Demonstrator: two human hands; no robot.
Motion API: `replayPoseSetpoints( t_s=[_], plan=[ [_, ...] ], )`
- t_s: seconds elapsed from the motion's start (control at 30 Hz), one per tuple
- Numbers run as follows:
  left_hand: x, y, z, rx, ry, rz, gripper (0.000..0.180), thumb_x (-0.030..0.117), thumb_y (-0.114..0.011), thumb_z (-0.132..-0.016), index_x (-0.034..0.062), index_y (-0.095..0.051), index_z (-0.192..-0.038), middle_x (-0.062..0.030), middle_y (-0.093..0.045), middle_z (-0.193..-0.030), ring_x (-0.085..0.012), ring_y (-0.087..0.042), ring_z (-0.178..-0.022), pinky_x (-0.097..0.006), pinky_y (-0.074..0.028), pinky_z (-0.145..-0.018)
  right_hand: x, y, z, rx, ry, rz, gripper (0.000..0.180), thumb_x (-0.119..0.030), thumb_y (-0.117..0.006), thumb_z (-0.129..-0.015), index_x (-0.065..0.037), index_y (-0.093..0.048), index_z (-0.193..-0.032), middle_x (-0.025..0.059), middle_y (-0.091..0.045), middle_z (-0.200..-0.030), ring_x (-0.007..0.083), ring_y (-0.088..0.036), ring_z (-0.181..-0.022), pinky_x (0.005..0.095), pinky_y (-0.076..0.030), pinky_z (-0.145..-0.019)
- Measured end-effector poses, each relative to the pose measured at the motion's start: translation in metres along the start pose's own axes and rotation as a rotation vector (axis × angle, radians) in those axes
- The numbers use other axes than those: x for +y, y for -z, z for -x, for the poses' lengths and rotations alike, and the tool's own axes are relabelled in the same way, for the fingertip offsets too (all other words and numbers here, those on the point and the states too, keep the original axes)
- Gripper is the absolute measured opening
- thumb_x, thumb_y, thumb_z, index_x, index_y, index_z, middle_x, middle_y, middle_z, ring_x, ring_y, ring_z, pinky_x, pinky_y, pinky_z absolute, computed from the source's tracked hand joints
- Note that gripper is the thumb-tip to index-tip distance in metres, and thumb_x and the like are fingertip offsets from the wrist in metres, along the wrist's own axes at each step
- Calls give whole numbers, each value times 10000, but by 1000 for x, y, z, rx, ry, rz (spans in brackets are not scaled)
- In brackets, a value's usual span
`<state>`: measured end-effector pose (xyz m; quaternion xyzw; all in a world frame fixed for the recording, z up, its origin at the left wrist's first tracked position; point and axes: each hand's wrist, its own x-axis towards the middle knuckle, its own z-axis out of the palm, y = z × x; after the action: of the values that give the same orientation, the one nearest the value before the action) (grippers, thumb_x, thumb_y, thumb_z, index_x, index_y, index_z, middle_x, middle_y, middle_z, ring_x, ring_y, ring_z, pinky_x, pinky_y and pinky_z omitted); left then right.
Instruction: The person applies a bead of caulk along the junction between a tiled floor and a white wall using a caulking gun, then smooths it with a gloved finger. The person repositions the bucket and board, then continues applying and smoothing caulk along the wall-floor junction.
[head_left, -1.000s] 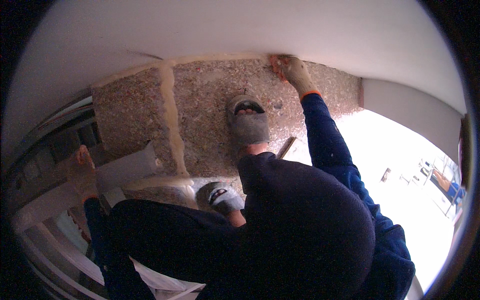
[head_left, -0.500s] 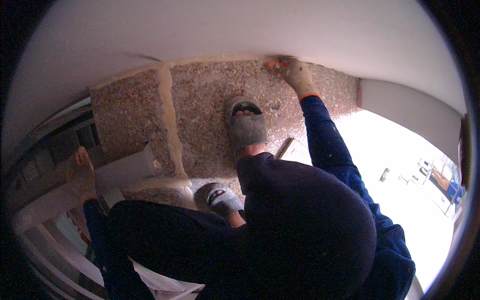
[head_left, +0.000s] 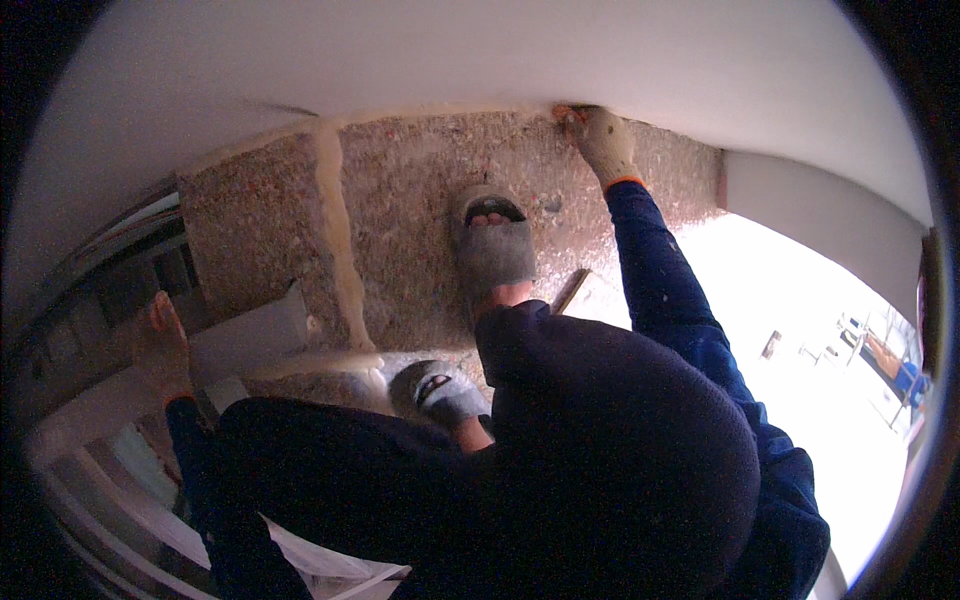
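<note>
At the far edge of the speckled board (head_left: 400,190), where it meets the white wall (head_left: 480,60), my right hand (head_left: 606,142) works in a beige knit glove with an orange cuff. Its fingers are closed against the joint, with orange and a thin dark edge at the fingertips; what they hold is hidden. A line of yellowish foam or filler (head_left: 340,230) crosses the board and also runs along the wall joint. To the left, my gloved left hand (head_left: 163,350) lies on a pale beam (head_left: 255,335), fingers stretched out and holding nothing.
My feet in grey slippers (head_left: 500,250) stand on the speckled board. A small wooden strip (head_left: 572,291) lies near my knee. Beyond the board's right side is a brightly lit lower floor (head_left: 790,420) with a distant person (head_left: 905,380). Pale slats (head_left: 130,490) and a dark opening flank the left.
My right hand has slid slightly to the right along the wall joint. My left hand stays on the beam.
</note>
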<state>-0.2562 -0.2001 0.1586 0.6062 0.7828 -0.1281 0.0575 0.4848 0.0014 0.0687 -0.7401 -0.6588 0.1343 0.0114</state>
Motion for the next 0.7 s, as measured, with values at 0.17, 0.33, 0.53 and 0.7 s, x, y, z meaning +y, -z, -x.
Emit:
replayPoseSetpoints(
  t_s=[0.17,0.33,0.53,0.7],
  plan=[
    [37,42,2,-267,136,-178,507,375,-329,-1078,95,-430,-1488,-113,-479,-1507,-316,-497,-1354,-462,-428,-1106,-72,17,29,-143,146,35,644,-682,-504,-953,-104,-779,-883,185,-734,-823,372,-730,-813,461,-573,-731],
    [40,46,1,-213,143,-128,538,475,-361,-1049,125,-526,-1422,-117,-603,-1377,-347,-620,-1190,-476,-497,-995,-161,-24,17,-300,137,47,650,-693,-477,-964,-115,-772,-1006,153,-758,-910,354,-744,-885,465,-586,-743],
    [24,22,-2,-328,84,-406,514,254,-376,-1060,120,-347,-1556,-65,-492,-1524,-301,-569,-1303,-460,-488,-1036,-152,-51,0,-125,6,-22,457,-573,-562,-959,-197,-756,-1131,162,-757,-1015,349,-738,-950,477,-586,-763],
    [41,32,5,-12,95,-96,485,452,-370,-1062,120,-567,-1355,-132,-632,-1299,-357,-640,-1142,-483,-514,-953,-105,-3,26,-143,-91,80,438,-567,-597,-935,-188,-784,-1051,166,-753,-1028,361,-735,-933,478,-580,-792]
  ],
)
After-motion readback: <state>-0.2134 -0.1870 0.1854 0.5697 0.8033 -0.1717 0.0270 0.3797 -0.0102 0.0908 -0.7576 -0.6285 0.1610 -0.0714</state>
